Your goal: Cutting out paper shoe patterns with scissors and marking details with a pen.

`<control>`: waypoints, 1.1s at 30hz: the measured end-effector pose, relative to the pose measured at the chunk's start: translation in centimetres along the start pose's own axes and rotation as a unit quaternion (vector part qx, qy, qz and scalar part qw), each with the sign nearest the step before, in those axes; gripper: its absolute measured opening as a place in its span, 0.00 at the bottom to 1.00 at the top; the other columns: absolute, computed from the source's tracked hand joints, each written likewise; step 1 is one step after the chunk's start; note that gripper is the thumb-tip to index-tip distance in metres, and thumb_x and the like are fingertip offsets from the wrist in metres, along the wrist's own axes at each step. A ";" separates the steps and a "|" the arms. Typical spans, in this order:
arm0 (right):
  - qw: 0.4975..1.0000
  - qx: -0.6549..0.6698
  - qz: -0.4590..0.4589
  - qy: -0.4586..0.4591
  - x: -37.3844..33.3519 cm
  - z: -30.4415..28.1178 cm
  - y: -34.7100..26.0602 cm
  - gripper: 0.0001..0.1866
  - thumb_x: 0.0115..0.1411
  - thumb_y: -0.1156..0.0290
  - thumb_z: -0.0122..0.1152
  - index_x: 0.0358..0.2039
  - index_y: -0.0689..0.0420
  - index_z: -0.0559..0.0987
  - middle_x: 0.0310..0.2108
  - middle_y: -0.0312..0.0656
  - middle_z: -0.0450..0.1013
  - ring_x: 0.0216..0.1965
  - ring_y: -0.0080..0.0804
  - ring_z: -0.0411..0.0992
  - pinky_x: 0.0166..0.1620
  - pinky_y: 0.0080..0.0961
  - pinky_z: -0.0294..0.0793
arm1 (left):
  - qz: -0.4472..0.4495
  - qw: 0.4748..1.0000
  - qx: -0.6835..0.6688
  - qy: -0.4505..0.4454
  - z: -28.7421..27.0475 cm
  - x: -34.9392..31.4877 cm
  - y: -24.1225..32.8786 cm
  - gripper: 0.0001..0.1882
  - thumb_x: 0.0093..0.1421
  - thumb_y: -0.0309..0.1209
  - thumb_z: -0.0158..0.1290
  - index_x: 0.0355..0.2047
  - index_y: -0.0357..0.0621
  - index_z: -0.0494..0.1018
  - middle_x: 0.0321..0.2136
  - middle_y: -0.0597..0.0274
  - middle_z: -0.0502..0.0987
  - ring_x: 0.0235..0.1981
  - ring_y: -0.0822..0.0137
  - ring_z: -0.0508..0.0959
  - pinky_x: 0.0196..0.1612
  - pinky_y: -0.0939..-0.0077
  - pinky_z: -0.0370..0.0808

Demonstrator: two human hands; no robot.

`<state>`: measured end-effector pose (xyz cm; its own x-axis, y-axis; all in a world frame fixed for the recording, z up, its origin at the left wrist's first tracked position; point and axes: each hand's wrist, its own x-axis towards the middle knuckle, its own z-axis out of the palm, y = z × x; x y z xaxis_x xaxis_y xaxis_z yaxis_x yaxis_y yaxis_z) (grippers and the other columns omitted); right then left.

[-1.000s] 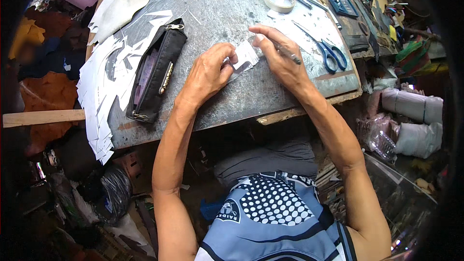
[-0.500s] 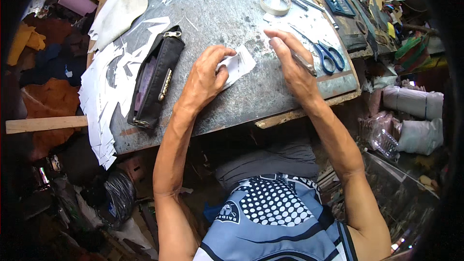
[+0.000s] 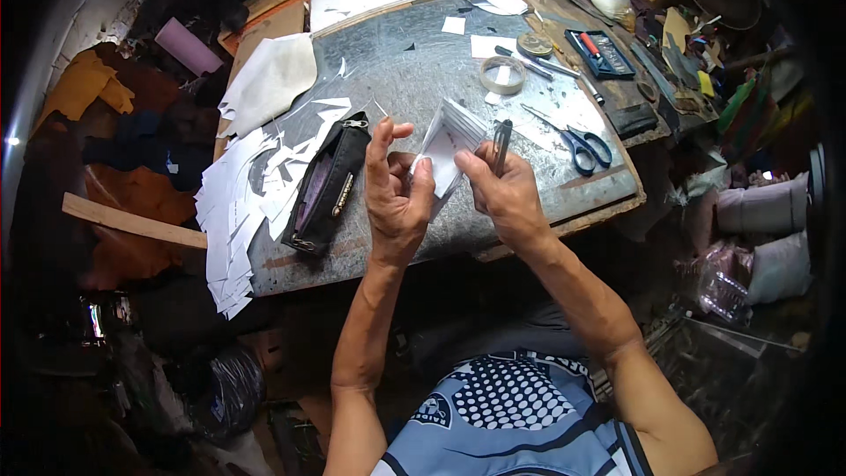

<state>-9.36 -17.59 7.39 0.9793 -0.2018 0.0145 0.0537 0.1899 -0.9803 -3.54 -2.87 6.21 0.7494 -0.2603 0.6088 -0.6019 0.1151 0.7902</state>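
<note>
Small white paper pieces (image 3: 448,139), which look layered or folded, are held up between my two hands over the worktable (image 3: 370,62). My left hand (image 3: 397,207) grips their left side with the thumb in front, and its index finger sticks up. On the right side, the thumb of my right hand (image 3: 511,203) presses on the paper. A dark pen (image 3: 502,143) stands up between that same hand's fingers. Left of my hands lies a black zippered pouch (image 3: 328,181), its top open. Blue-handled scissors (image 3: 585,150) rest to the right.
White paper scraps (image 3: 233,211) overlap the table's left edge. Beyond my right hand are a tape roll (image 3: 502,75), pens, a round tin (image 3: 534,44) and a dark tool case (image 3: 599,53). A wooden strip (image 3: 132,222) juts out at left. Plastic-wrapped bundles (image 3: 762,207) lie at right.
My right hand has come left to meet my left hand, and both now hold the paper, which is lifted higher. The pen has turned upright in my right hand. The view has shifted.
</note>
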 end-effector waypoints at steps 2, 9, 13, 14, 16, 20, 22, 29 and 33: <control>1.000 0.004 -0.021 0.001 0.8 -0.3 0.2 0.12 0.68 0.66 0.57 0.42 0.62 0.80 0.33 0.35 0.74 0.31 0.17 0.67 0.35 0.20 0.68 | -0.125 0.989 -0.068 0.037 0.9 0.1 1.0 0.35 0.61 0.16 0.51 0.68 0.38 0.52 0.57 0.52 0.66 0.37 0.75 0.76 0.31 0.85 0.75; 0.965 -0.171 -0.195 0.035 1.7 -0.1 0.9 0.19 0.69 0.68 0.52 0.55 0.66 0.75 0.38 0.44 0.73 0.34 0.29 0.71 0.38 0.29 0.74 | -0.239 0.965 -0.107 -0.008 0.8 0.1 -0.9 0.11 0.65 0.24 0.50 0.48 0.37 0.73 0.39 0.61 0.79 0.41 0.75 0.78 0.45 0.78 0.77; 0.954 -0.205 -0.216 0.018 2.1 0.3 2.4 0.24 0.65 0.71 0.51 0.60 0.68 0.70 0.46 0.58 0.74 0.42 0.46 0.76 0.47 0.34 0.75 | -0.221 0.971 -0.083 0.032 2.7 -0.2 -1.8 0.13 0.67 0.26 0.49 0.51 0.38 0.70 0.44 0.59 0.77 0.44 0.73 0.77 0.49 0.76 0.74; 0.955 -0.205 -0.214 0.019 2.1 0.0 2.6 0.24 0.65 0.71 0.51 0.60 0.68 0.70 0.46 0.58 0.74 0.42 0.46 0.76 0.47 0.34 0.75 | -0.218 0.973 -0.068 0.035 3.1 -0.4 -1.9 0.14 0.68 0.27 0.50 0.52 0.38 0.69 0.46 0.58 0.76 0.46 0.73 0.76 0.51 0.76 0.73; 0.940 -0.254 -0.226 0.002 2.1 -0.2 2.3 0.26 0.61 0.74 0.52 0.61 0.67 0.69 0.48 0.61 0.73 0.47 0.52 0.76 0.50 0.36 0.74 | -0.204 0.975 -0.086 0.038 3.3 -0.6 -2.2 0.13 0.69 0.29 0.49 0.52 0.37 0.69 0.45 0.58 0.76 0.45 0.72 0.76 0.52 0.75 0.73; 0.916 -0.336 -0.218 -0.007 1.4 -0.9 2.7 0.29 0.59 0.75 0.54 0.62 0.64 0.67 0.45 0.61 0.75 0.45 0.55 0.76 0.48 0.41 0.76 | -0.224 0.953 -0.190 0.076 2.7 0.2 -3.6 0.09 0.69 0.27 0.46 0.48 0.40 0.68 0.40 0.62 0.76 0.39 0.74 0.76 0.45 0.77 0.75; 0.922 -0.352 -0.160 -0.005 1.3 -0.8 3.3 0.27 0.58 0.74 0.57 0.59 0.63 0.69 0.40 0.60 0.77 0.41 0.57 0.78 0.45 0.44 0.77 | -0.232 0.925 -0.284 0.095 2.6 0.5 -4.0 0.08 0.69 0.26 0.46 0.47 0.40 0.68 0.38 0.63 0.76 0.37 0.75 0.75 0.43 0.78 0.75; 0.901 -0.414 -0.122 0.031 2.2 -1.2 4.7 0.22 0.57 0.74 0.60 0.52 0.63 0.72 0.34 0.59 0.79 0.37 0.59 0.79 0.42 0.47 0.78 | -0.149 0.972 -0.151 0.105 3.6 0.1 -4.1 0.08 0.68 0.25 0.46 0.46 0.40 0.68 0.38 0.64 0.75 0.37 0.77 0.74 0.43 0.81 0.73; 0.917 -0.392 -0.068 0.022 2.4 -1.5 5.2 0.24 0.58 0.72 0.58 0.56 0.63 0.71 0.35 0.61 0.79 0.37 0.59 0.79 0.43 0.47 0.78 | -0.180 0.965 -0.168 0.088 3.3 -0.9 -6.1 0.09 0.68 0.25 0.46 0.48 0.39 0.67 0.39 0.64 0.75 0.38 0.77 0.73 0.44 0.81 0.73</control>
<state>-7.02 -18.48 2.01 0.9643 -0.2140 0.1563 0.0015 -0.5854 -0.8108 -1.42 -6.54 0.59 0.9466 -0.1779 0.2689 -0.1920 0.3593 0.9133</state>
